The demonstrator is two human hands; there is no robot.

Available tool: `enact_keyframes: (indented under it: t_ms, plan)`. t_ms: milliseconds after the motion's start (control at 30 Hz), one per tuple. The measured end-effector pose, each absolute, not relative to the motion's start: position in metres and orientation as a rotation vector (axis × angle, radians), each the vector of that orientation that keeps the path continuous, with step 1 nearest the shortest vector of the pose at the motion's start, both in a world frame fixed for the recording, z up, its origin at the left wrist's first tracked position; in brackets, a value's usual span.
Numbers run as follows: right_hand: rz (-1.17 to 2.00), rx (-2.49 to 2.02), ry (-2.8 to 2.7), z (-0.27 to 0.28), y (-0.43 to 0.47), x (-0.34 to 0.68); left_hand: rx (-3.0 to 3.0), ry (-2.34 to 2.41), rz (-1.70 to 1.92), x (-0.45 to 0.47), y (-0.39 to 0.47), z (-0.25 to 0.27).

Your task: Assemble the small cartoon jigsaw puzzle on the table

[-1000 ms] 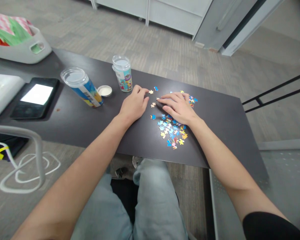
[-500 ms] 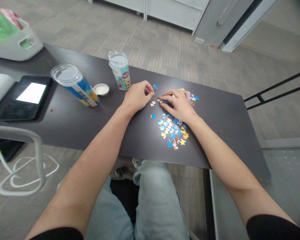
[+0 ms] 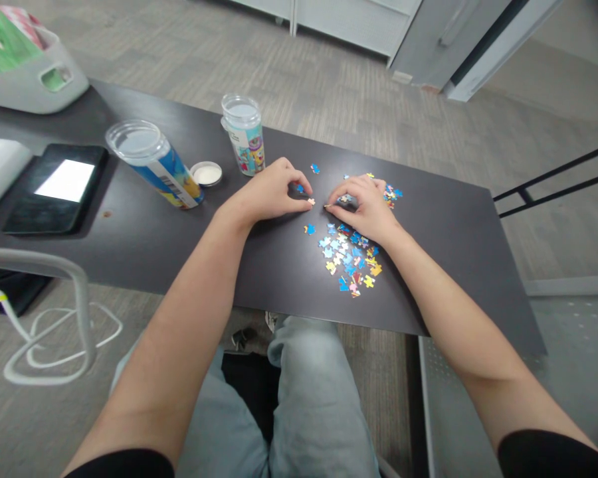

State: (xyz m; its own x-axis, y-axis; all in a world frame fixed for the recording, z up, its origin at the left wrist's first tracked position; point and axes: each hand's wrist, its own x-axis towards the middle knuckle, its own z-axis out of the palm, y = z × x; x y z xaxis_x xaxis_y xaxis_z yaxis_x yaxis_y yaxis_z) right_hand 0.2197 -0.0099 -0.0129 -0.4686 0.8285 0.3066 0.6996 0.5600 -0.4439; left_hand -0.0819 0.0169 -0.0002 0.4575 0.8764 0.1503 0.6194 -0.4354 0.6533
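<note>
I note two pinches.
Left hand (image 3: 272, 192): pale piece (image 3: 311, 201), axis unclear. Right hand (image 3: 369, 209): slim piece (image 3: 328, 206), long axis leftward.

Cool, even light fills the room, seemingly from above, and the dark desk (image 3: 463, 232) throws back a pale, hazy sheen mid-frame, beside the puzzle pieces (image 3: 349, 260). A soft shadow lies under the left hand (image 3: 274, 192). Over at the left, the tablet's screen (image 3: 66, 180) is blown out to plain white. Fine print on the jar labels (image 3: 173, 180) smears; the view bends wide, forearms (image 3: 189, 299) swelling toward the lower corners, and the upper right corner sinks into black.
</note>
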Motion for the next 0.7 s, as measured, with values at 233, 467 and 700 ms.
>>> enact_keyframes:
  t_ms: [233, 467, 700]
  plan:
    - [0.371, -1.218, -2.516, -0.003, -0.018, 0.233, 2.237, 1.179, 0.607, -0.083, 0.015, 0.003]
    - [0.353, -1.215, -2.521, -0.005, -0.014, 0.239, 2.125, 1.150, 0.671, -0.082, 0.012, 0.003]
    - [0.397, -1.059, -2.586, -0.006, -0.015, 0.242, 2.223, 1.169, 0.843, -0.060, 0.011, -0.003]
